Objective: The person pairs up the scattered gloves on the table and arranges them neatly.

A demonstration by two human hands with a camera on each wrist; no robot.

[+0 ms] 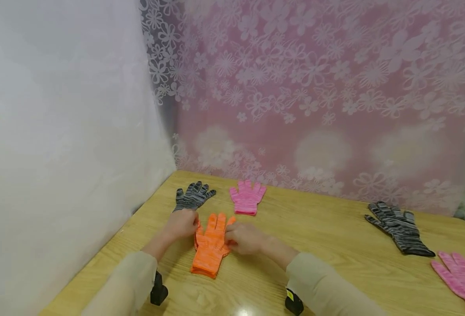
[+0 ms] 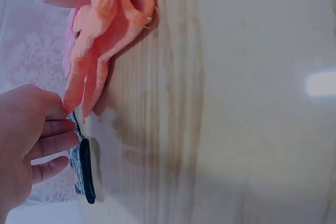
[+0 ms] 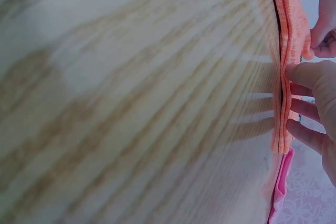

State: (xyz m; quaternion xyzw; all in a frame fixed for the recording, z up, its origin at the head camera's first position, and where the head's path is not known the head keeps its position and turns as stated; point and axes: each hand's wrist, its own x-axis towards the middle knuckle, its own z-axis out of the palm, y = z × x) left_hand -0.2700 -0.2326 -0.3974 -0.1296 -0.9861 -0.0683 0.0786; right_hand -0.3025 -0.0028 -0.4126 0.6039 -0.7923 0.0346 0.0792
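A pair of orange knit gloves [image 1: 210,250] lies stacked on the table, fingers pointing away from me and cuffs toward me. My left hand [image 1: 183,223] pinches the gloves at their left side; in the left wrist view, thumb and forefinger of the left hand [image 2: 37,135] hold an orange glove fingertip [image 2: 73,98]. At the opposite side, my right hand [image 1: 246,238] pinches the edge near the fingers. The right wrist view shows the right hand's [image 3: 320,98] thumb and fingertips against the layered orange edge [image 3: 284,35].
Behind the left hand lies a grey-black striped glove [image 1: 193,196], with a pink glove [image 1: 248,198] beside it. Farther right are another grey-black glove [image 1: 404,230] and a pink glove [image 1: 463,276]. A white wall [image 1: 70,131] borders the wooden table [image 1: 315,237] at left; a flowered curtain [image 1: 315,96] hangs behind.
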